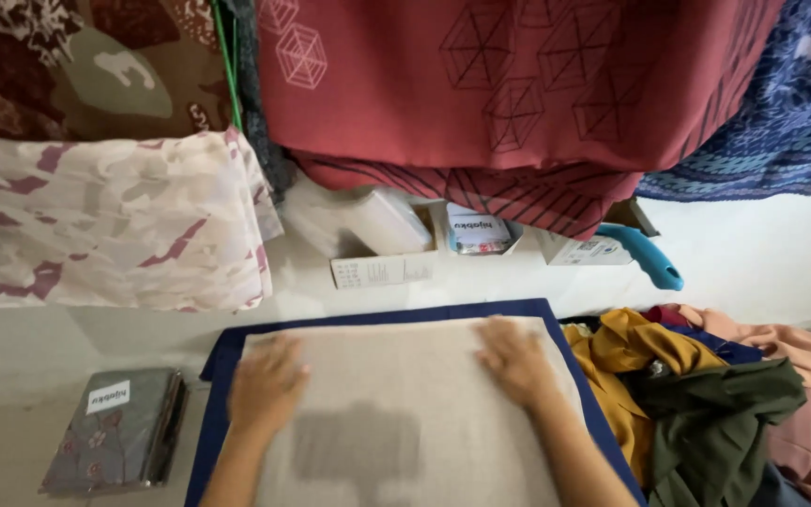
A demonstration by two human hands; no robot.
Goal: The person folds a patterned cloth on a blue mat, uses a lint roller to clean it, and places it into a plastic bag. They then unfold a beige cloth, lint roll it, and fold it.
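Observation:
A beige cloth (405, 385) lies spread flat on a dark blue mat (227, 352) in front of me. My left hand (267, 385) rests palm down on the cloth's left side, fingers together and flat. My right hand (515, 361) presses flat on the cloth near its upper right corner. Neither hand grips anything. A grey shadow falls across the middle of the cloth.
A wrapped grey floral fabric pack (114, 432) lies at the left. A heap of mustard, green and pink garments (706, 404) sits at the right. Hanging fabrics, red (518, 94), camouflage-patterned (105, 221) and blue (781, 113), fill the back. Small boxes (481, 230) and a blue handle (645, 253) stand behind the mat.

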